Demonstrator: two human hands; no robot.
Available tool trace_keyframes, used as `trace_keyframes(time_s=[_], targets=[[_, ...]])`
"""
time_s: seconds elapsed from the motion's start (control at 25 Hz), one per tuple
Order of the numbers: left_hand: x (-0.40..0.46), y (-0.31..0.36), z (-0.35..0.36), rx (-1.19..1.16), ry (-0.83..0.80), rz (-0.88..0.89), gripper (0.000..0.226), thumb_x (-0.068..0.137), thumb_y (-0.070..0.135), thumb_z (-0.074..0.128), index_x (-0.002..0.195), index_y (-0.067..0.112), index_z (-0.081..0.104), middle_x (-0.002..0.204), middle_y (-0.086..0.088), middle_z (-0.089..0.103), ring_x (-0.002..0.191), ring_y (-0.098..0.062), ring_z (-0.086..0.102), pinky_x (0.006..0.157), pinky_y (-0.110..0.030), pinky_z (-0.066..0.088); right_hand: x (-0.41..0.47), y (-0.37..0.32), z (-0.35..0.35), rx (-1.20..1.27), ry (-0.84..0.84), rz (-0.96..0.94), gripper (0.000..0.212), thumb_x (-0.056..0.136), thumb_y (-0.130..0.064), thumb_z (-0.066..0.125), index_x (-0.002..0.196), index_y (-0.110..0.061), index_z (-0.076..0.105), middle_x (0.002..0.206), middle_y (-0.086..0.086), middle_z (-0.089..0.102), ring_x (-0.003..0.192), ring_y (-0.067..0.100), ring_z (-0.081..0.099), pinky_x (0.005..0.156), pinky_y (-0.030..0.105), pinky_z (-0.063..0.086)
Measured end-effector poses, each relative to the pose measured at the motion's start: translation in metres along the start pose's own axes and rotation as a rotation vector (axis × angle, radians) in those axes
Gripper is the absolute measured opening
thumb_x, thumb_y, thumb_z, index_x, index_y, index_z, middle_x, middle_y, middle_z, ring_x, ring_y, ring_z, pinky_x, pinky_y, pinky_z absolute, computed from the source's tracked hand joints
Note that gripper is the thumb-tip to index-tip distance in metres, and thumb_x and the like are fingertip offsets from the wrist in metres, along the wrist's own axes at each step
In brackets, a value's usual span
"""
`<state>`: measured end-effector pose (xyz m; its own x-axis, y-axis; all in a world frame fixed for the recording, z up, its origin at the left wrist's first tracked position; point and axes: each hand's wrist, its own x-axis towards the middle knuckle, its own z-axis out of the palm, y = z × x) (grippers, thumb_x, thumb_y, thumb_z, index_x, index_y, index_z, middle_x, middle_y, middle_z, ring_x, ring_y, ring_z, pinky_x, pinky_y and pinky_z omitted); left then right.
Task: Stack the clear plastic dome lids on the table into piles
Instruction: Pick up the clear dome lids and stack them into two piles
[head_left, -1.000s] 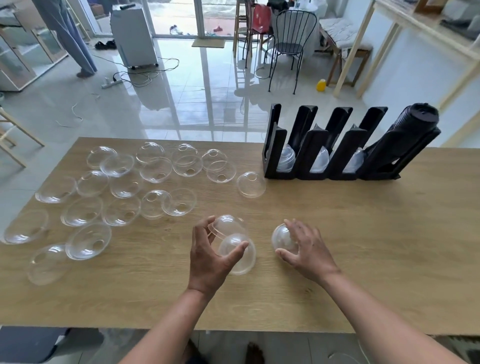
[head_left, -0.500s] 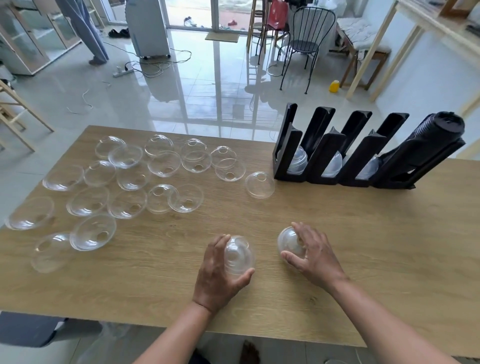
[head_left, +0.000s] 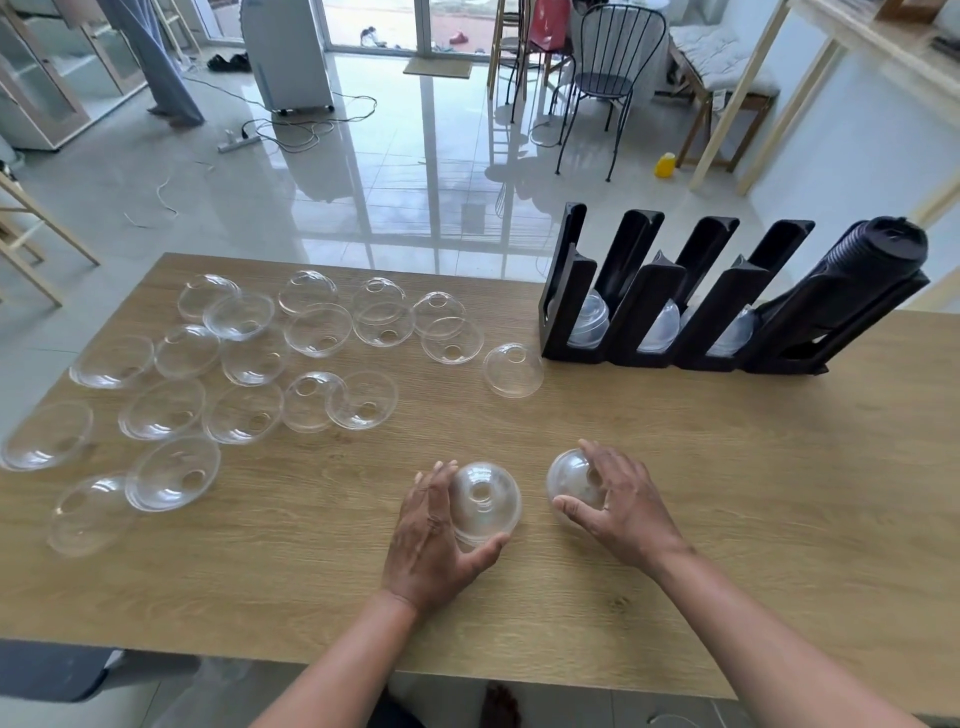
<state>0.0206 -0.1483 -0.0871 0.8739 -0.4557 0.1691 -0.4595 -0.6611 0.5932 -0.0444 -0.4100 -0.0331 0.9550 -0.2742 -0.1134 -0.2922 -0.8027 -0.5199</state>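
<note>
both hands on dome lids near the front of the worktop

i see my left hand (head_left: 434, 540) with its fingers (head_left: 435, 480) and thumb curled round a small pile of clear dome lids (head_left: 483, 501) sitting dome-up on the wooden worktop (head_left: 727, 493). just to the right, my right hand (head_left: 621, 504) grasps a second dome lid (head_left: 567, 475), fingers draped over its top. loose dome lids (head_left: 249, 358) lie scattered across the far left. a black lid rack (head_left: 691, 296) stands at the far right, holding a few clear lids in its slots.
</note>
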Motion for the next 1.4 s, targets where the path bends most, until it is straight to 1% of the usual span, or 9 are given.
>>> trace_keyframes(time_s=[0.2, 0.36, 0.48, 0.68, 0.92, 1.08, 1.2, 1.28, 1.4], targets=[[0.007, 0.000, 0.001, 0.018, -0.023, 0.009, 0.100, 0.071, 0.082, 0.062, 0.144, 0.021, 0.034, 0.147, 0.003, 0.048, 0.145, -0.016, 0.032, 0.123, -0.034, 0.011, 0.005, 0.001, 0.000, -0.011, -0.012, 0.004, 0.087, 0.079, -0.067, 0.066, 0.151, -0.030, 0.034, 0.145, -0.005, 0.048, 0.128, 0.019, 0.041, 0.107, 0.041, 0.040], [0.022, 0.008, -0.001, 0.025, -0.045, 0.014, 0.112, 0.067, 0.076, 0.069, 0.152, 0.020, 0.022, 0.148, -0.001, 0.046, 0.142, -0.019, 0.036, 0.124, -0.041, 0.012, 0.010, -0.002, 0.000, -0.031, -0.009, 0.006, 0.089, 0.078, -0.069, 0.066, 0.151, -0.028, 0.035, 0.143, -0.005, 0.051, 0.127, 0.018, 0.041, 0.107, 0.039, 0.040], [0.035, 0.017, -0.003, -0.025, -0.034, 0.004, 0.122, 0.064, 0.077, 0.070, 0.156, 0.022, 0.014, 0.152, -0.001, 0.040, 0.137, -0.018, 0.039, 0.118, -0.047, 0.030, 0.008, -0.001, 0.000, 0.011, -0.005, 0.041, 0.100, 0.072, -0.075, 0.068, 0.152, -0.024, 0.033, 0.144, -0.003, 0.050, 0.130, 0.017, 0.041, 0.108, 0.039, 0.041], [0.061, 0.033, -0.003, 0.025, -0.073, 0.077, 0.104, 0.070, 0.070, 0.071, 0.152, 0.023, 0.027, 0.156, -0.003, 0.038, 0.142, -0.020, 0.037, 0.113, -0.043, 0.038, -0.003, 0.000, 0.000, 0.181, 0.081, 0.088, 0.101, 0.058, -0.082, 0.073, 0.138, -0.028, 0.045, 0.127, -0.010, 0.055, 0.117, 0.011, 0.047, 0.096, 0.032, 0.044], [0.072, 0.036, -0.002, 0.041, -0.103, 0.071, 0.084, 0.067, 0.068, 0.072, 0.137, 0.035, 0.039, 0.133, 0.013, 0.055, 0.114, -0.012, 0.056, 0.092, -0.038, 0.051, -0.003, 0.001, 0.001, 0.204, 0.095, 0.103, 0.102, 0.057, -0.080, 0.076, 0.138, -0.025, 0.049, 0.127, -0.010, 0.057, 0.116, 0.011, 0.047, 0.100, 0.035, 0.044], [0.069, 0.042, -0.015, 0.065, -0.204, 0.032, 0.099, 0.067, 0.069, 0.075, 0.147, 0.035, 0.028, 0.144, 0.010, 0.048, 0.127, -0.014, 0.050, 0.101, -0.040, 0.049, 0.000, -0.002, 0.001, 0.179, 0.092, 0.121, 0.107, 0.055, -0.078, 0.077, 0.140, -0.021, 0.048, 0.134, -0.003, 0.057, 0.122, 0.016, 0.046, 0.104, 0.041, 0.044], [0.056, 0.030, -0.036, -0.021, -0.218, -0.072, 0.110, 0.069, 0.084, 0.063, 0.154, 0.031, 0.018, 0.153, 0.007, 0.039, 0.134, -0.011, 0.042, 0.104, -0.038, 0.047, -0.004, -0.006, -0.005, 0.173, 0.065, 0.142, 0.114, 0.057, -0.074, 0.080, 0.148, -0.019, 0.038, 0.144, 0.003, 0.051, 0.132, 0.022, 0.042, 0.108, 0.044, 0.041], [0.036, 0.009, -0.061, -0.039, -0.077, -0.083, 0.087, 0.081, 0.078, 0.056, 0.150, 0.029, 0.034, 0.149, 0.007, 0.046, 0.133, -0.009, 0.044, 0.104, -0.034, 0.046, -0.010, -0.015, -0.009, 0.152, 0.156, 0.096, 0.109, 0.064, -0.068, 0.080, 0.150, -0.019, 0.036, 0.141, 0.006, 0.052, 0.129, 0.024, 0.043, 0.103, 0.044, 0.043], [0.006, -0.040, -0.103, 0.072, 0.193, -0.067, 0.032, 0.088, 0.035, 0.072, 0.116, 0.021, 0.069, 0.122, 0.006, 0.066, 0.114, -0.012, 0.058, 0.094, -0.039, 0.054, -0.010, -0.044, -0.012, 0.150, 0.374, -0.081, 0.074, 0.075, -0.050, 0.077, 0.135, -0.016, 0.054, 0.128, 0.004, 0.062, 0.115, 0.022, 0.051, 0.092, 0.038, 0.045]])
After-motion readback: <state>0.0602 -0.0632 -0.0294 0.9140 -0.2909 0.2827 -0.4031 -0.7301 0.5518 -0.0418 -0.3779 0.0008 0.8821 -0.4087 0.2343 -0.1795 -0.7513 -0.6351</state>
